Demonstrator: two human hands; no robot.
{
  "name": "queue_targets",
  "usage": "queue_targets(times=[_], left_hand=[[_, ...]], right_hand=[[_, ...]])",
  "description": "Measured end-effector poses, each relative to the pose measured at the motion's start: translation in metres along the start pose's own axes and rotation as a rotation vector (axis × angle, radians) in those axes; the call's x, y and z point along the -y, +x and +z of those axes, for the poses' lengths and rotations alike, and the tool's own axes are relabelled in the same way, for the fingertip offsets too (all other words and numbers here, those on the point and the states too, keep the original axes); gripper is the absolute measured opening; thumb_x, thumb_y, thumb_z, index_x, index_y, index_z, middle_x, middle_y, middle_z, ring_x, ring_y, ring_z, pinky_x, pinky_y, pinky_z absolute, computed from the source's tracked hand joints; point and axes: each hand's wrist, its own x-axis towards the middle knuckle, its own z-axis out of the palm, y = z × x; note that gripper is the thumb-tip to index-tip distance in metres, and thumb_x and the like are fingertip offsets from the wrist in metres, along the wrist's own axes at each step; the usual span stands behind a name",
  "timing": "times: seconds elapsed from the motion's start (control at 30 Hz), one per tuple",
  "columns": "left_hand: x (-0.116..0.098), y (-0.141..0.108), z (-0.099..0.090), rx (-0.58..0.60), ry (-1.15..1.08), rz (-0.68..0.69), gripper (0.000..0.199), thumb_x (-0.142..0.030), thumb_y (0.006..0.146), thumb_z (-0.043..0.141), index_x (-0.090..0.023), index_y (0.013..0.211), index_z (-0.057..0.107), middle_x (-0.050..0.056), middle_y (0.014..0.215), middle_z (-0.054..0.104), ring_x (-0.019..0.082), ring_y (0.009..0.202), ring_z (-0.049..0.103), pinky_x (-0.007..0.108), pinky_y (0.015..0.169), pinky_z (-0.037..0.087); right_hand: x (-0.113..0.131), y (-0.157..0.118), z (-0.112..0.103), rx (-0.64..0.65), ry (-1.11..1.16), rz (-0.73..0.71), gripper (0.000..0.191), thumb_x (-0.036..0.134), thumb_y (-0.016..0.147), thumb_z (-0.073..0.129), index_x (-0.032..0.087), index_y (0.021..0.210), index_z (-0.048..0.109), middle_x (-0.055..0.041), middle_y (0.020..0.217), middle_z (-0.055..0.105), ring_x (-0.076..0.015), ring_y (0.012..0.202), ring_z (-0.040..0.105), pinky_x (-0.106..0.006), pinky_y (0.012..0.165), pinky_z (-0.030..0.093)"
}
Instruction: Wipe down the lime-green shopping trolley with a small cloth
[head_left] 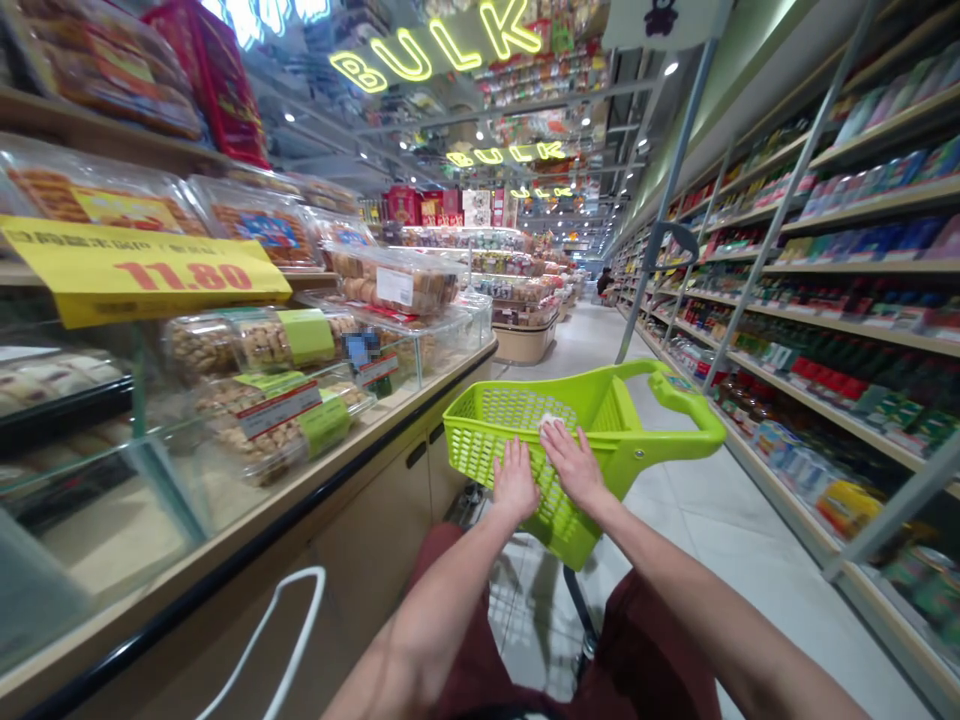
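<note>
A lime-green plastic shopping trolley basket (577, 440) stands in front of me, its mesh sides tilted and its long handle (694, 415) reaching to the right. My left hand (516, 480) lies flat against the basket's near wall, fingers spread and holding nothing that I can see. My right hand (574, 465) rests beside it, fingertips on a small white item (551, 421) in the basket. That item is partly hidden by the fingers, and I cannot tell whether they grip it.
A glass display counter (315, 430) of packaged biscuits runs along the left, with a yellow price sign (142, 270) reading 11.80. Stocked shelves (825, 300) line the right side of the tiled aisle (720, 520). A person (604, 282) stands far ahead.
</note>
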Motion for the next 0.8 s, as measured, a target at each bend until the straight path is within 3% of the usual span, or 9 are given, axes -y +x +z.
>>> queue_targets(times=[0.2,0.27,0.4,0.5,0.67,0.8], left_hand=[[0.012,0.001,-0.004,-0.02,0.002,-0.015,0.077,-0.031,0.072,0.048,-0.009,0.138,0.016,0.012,0.148,0.006,0.024,0.135,0.006,0.044,0.108,0.015],[0.017,0.001,-0.003,-0.025,0.006,-0.021,0.076,-0.031,0.072,0.048,-0.01,0.138,0.016,0.012,0.147,0.008,0.024,0.135,0.005,0.044,0.108,0.015],[0.025,0.004,-0.003,-0.006,0.018,-0.045,0.075,-0.029,0.073,0.047,-0.01,0.138,0.016,0.011,0.148,0.008,0.024,0.135,0.004,0.045,0.108,0.016],[0.031,0.009,-0.005,0.007,0.024,-0.062,0.076,-0.027,0.072,0.048,-0.01,0.138,0.015,0.01,0.148,0.006,0.024,0.135,0.004,0.045,0.108,0.015],[0.044,0.011,0.0,0.016,0.014,-0.08,0.075,-0.028,0.072,0.047,-0.009,0.138,0.016,0.01,0.147,0.007,0.024,0.135,0.005,0.045,0.108,0.015],[0.051,0.011,0.008,0.024,0.019,-0.086,0.076,-0.027,0.073,0.046,-0.009,0.138,0.014,0.01,0.148,0.006,0.024,0.135,0.004,0.045,0.108,0.014]], right_hand=[[0.016,-0.029,0.033,0.053,-0.014,-0.089,0.033,0.011,0.082,0.042,0.02,0.11,0.058,-0.0063,0.127,0.051,-0.0212,0.122,0.04,-0.044,0.102,0.025],[0.021,-0.025,0.033,0.037,-0.009,-0.099,0.034,0.011,0.082,0.042,0.02,0.11,0.058,-0.0058,0.127,0.051,-0.021,0.122,0.04,-0.044,0.103,0.025],[0.024,0.009,0.022,-0.012,0.011,-0.044,0.041,0.011,0.082,0.04,0.018,0.121,0.051,-0.0084,0.135,0.042,-0.0215,0.129,0.03,-0.046,0.105,0.02],[0.024,0.024,0.027,-0.005,0.027,-0.018,0.042,0.012,0.082,0.041,0.016,0.122,0.05,-0.0101,0.136,0.04,-0.0225,0.129,0.028,-0.048,0.105,0.019],[0.038,0.001,0.056,0.13,0.073,-0.071,0.037,0.011,0.081,0.042,0.017,0.115,0.056,-0.0101,0.131,0.046,-0.0221,0.126,0.035,-0.047,0.104,0.022],[0.05,0.005,0.051,0.178,0.132,-0.078,0.036,0.012,0.083,0.041,0.018,0.116,0.055,-0.0097,0.133,0.044,-0.0223,0.127,0.033,-0.047,0.104,0.021]])
